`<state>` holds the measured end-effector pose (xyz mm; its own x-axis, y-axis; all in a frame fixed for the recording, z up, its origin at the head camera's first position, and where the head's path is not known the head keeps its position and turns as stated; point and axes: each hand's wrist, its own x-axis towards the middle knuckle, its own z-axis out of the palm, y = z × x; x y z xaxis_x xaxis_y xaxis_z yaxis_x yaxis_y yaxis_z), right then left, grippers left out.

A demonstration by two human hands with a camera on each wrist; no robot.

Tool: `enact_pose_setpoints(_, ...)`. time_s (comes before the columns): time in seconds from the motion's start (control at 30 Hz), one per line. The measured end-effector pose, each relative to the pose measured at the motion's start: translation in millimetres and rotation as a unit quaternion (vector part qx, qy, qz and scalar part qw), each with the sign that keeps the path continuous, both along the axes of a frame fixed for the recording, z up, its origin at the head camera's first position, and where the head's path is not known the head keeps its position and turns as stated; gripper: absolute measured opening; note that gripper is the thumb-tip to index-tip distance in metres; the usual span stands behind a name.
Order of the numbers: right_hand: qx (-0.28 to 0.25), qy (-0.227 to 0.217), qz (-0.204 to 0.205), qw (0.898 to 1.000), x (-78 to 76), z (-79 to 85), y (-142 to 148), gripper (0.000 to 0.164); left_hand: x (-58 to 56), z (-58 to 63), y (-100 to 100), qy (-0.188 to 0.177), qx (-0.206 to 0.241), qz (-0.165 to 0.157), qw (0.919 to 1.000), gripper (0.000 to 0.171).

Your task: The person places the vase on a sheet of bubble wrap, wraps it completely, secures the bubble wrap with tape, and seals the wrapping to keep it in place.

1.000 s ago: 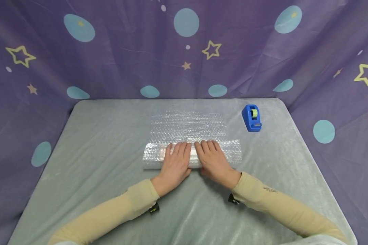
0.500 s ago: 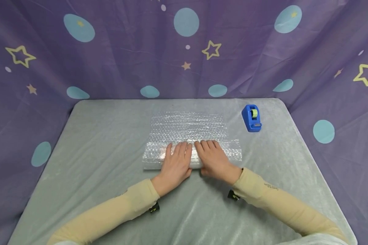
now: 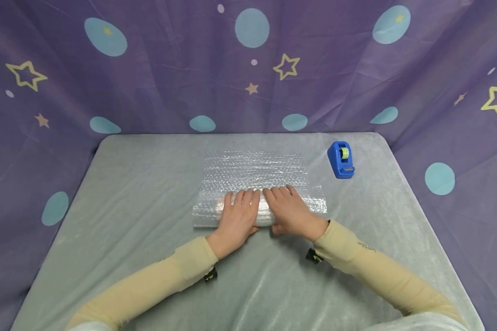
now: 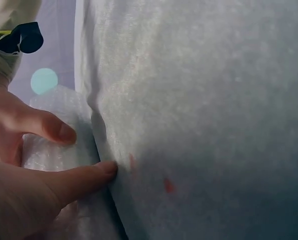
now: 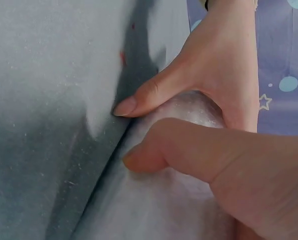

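A sheet of clear bubble wrap (image 3: 252, 168) lies flat on the grey cloth, its near end rolled up around something hard to make out; a faint pinkish patch shows through beside the left fingers. My left hand (image 3: 237, 218) grips the roll left of its middle, fingers over the top and thumb (image 4: 86, 181) low on the near side. Close beside it, my right hand (image 3: 291, 212) holds the roll the same way, its bent thumb (image 5: 144, 150) pressed to the near face in the right wrist view. Both palms hide the roll's middle.
A blue tape dispenser (image 3: 341, 160) with a yellow-green roll stands at the back right of the table (image 3: 149, 184). Purple curtains (image 3: 170, 69) with stars and dots enclose the back and sides. Each forearm wears a beige sleeve (image 3: 157, 285).
The right hand's fingers have shifted slightly and its wrist has risen a little. The left wrist has moved slightly up. The wrap stays in nearly the same place.
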<state>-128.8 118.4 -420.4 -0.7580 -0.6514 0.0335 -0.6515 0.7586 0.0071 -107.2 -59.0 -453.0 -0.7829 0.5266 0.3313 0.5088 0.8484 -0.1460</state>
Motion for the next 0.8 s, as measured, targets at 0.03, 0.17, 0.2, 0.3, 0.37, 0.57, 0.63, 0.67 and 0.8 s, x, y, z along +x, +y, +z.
enact_pose_setpoints(0.03, 0.003, -0.004, 0.000, 1.000, 0.2, 0.9, 0, 0.099, -0.5, 0.1, 0, 0.000, 0.002, -0.001, 1.0000, 0.103)
enact_pose_setpoints(0.17, 0.000, -0.012, -0.002, 1.000, 1.1, 2.2, 1, 0.101, -2.3, 0.6, -1, -0.009, 0.004, -0.004, 0.9999, 0.099)
enact_pose_setpoints(0.2, 0.000, -0.013, -0.003, 1.000, 1.2, 2.4, 1, 0.101, -2.8, 0.7, -1, -0.011, 0.004, -0.004, 0.9999, 0.098)
enact_pose_setpoints(0.3, 0.000, -0.014, -0.008, 1.000, 1.1, 2.0, 2, 0.097, -4.0, 1.6, -1, -0.020, 0.002, -0.004, 0.9998, 0.098)
enact_pose_setpoints(0.37, 0.004, -0.011, -0.014, 1.000, 1.8, 2.1, 2, 0.095, -4.6, 2.1, -1, -0.023, 0.001, -0.006, 0.9997, 0.097)
enact_pose_setpoints(0.57, -0.001, -0.007, -0.048, 0.999, 9.4, 3.3, 0, 0.095, -5.6, 3.7, -2, -0.025, 0.003, -0.015, 0.9996, 0.093)
enact_pose_setpoints(0.63, 0.002, -0.001, -0.055, 0.999, 12.4, 3.3, 0, 0.098, -6.0, 4.8, -2, -0.028, 0.004, -0.017, 0.9994, 0.093)
enact_pose_setpoints(0.67, 0.006, 0.002, -0.058, 0.998, 13.4, 3.0, 0, 0.101, -6.5, 5.5, -2, -0.031, 0.004, -0.017, 0.9994, 0.092)
enact_pose_setpoints(0.8, 0.023, 0.015, -0.062, 0.998, 16.1, 2.2, 1, 0.109, -9.6, 8.5, -3, -0.043, 0.006, -0.021, 0.9988, 0.090)
